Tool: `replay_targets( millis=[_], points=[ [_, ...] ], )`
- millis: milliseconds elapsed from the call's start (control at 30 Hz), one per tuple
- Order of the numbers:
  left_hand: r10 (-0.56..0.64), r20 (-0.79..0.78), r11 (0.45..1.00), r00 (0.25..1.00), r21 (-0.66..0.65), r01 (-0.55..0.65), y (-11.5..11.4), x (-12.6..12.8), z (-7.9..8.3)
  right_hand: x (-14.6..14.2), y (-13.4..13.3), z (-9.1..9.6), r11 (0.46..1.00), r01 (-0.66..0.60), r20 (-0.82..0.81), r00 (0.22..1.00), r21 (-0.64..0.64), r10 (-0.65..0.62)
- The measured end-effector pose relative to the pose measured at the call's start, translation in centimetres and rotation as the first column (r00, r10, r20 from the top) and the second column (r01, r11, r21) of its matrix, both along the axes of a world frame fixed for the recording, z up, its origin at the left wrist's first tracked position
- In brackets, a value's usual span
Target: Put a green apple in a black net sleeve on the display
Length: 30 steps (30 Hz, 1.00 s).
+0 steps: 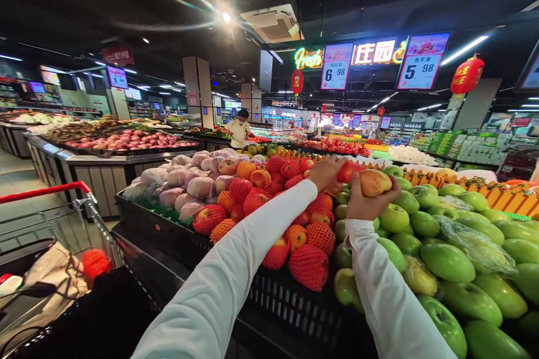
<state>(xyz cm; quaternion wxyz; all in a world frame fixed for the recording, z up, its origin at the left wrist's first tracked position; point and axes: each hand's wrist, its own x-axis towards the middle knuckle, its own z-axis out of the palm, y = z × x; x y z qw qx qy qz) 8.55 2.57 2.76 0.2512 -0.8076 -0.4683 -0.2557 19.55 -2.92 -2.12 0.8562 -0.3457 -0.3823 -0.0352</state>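
Both my arms, in white sleeves, reach out over a black crate of fruit (295,303). My right hand (365,202) is closed under a yellow-red apple (374,182), holding it above the green apples (446,261). My left hand (326,174) is closed on a red foam net (348,170) right beside that apple. Below my left arm lie red and orange apples in foam nets (309,266). Pink-wrapped apples (197,186) fill the left part of the display.
A shopping cart with a red handle (46,190) stands at my left, holding a bag and a red net. A clear plastic bag (471,244) lies on the green apples. Another person in a pale shirt (239,130) stands at a far display. Price signs hang overhead.
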Motion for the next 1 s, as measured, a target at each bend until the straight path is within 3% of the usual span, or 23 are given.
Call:
replay_targets(
  millis=[67, 133, 233, 400, 467, 567, 667, 733, 800, 833, 933, 1000],
  points=[
    [0.116, 0.121, 0.992, 0.986, 0.029, -0.120, -0.3, -2.5, 1.6, 0.0, 0.0, 0.0, 1.000, -0.010, -0.014, 1.000, -0.007, 0.010],
    [0.293, 0.143, 0.956, 0.945, -0.046, -0.289, -0.4, -5.3, 2.5, 0.0, 0.0, 0.0, 1.000, -0.020, -0.026, 0.999, -0.013, 0.020],
    [0.485, 0.072, 0.863, 0.872, -0.201, -0.463, -0.5, -9.6, 1.7, 0.0, 0.1, 0.0, 1.000, -0.016, -0.030, 0.999, 0.008, 0.016],
    [0.506, -0.090, 0.749, 0.858, -0.446, -0.489, -0.8, -14.1, -1.5, -0.1, 0.5, -0.2, 0.999, -0.041, -0.022, 0.999, 0.012, 0.041],
    [0.486, -0.101, 0.740, 0.868, -0.482, -0.470, -1.1, -14.5, -1.6, -0.1, 0.6, -0.4, 0.999, -0.051, -0.015, 0.999, 0.000, 0.051],
    [0.485, -0.053, 0.773, 0.873, -0.441, -0.457, -2.1, -13.0, -0.2, -0.3, 0.6, -0.5, 0.998, -0.053, -0.002, 0.999, -0.014, 0.053],
    [0.355, 0.199, 0.917, 0.913, -0.261, -0.300, -3.9, -9.0, 0.8, -0.5, 0.5, -0.5, 0.997, -0.072, 0.005, 0.997, -0.041, 0.072],
    [0.037, 0.513, 0.999, 0.857, -0.007, -0.039, -5.2, -5.8, 0.0, -0.7, 0.4, -0.6, 0.991, -0.115, -0.011, 0.993, -0.069, 0.114],
    [-0.266, 0.659, 0.963, 0.704, 0.213, 0.164, -6.1, -3.0, -1.9, -0.7, 0.4, -0.7, 0.980, -0.164, -0.053, 0.986, -0.113, 0.159],
    [-0.335, 0.670, 0.942, 0.663, 0.238, 0.236, -6.3, -2.1, -3.0, -0.7, 0.4, -0.8, 0.973, -0.186, -0.075, 0.981, -0.138, 0.177],
    [-0.386, 0.688, 0.900, 0.615, 0.132, 0.416, -6.0, -1.3, -5.6, -0.8, 0.6, -1.1, 0.929, -0.289, -0.127, 0.956, -0.232, 0.266],
    [-0.356, 0.756, 0.879, 0.549, 0.072, 0.471, -5.1, -2.4, -6.2, -1.1, 0.8, -1.4, 0.864, -0.429, -0.173, 0.902, -0.263, 0.395]
  ],
)
